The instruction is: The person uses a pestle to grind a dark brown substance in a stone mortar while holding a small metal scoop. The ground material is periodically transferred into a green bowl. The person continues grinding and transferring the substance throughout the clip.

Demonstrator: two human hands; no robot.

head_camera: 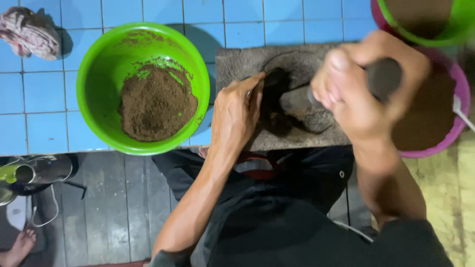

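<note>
A flat grey grinding stone [237,62] lies on the blue-tiled counter in front of me. My right hand [363,94] is closed around a dark stone pestle [383,76], held over the right part of the stone. My left hand [237,113] rests on the stone's near left side, its fingertips touching a dark lump of paste [274,81] at the stone's middle. A smear of dark ground material [297,118] lies between the two hands.
A bright green bowl [96,69] with brown ground powder [157,104] stands left of the stone. A pink basin [457,94] of brown powder sits at right, a green tub [460,24] above it. A crumpled cloth [27,32] lies top left. A bare foot [20,247] shows bottom left.
</note>
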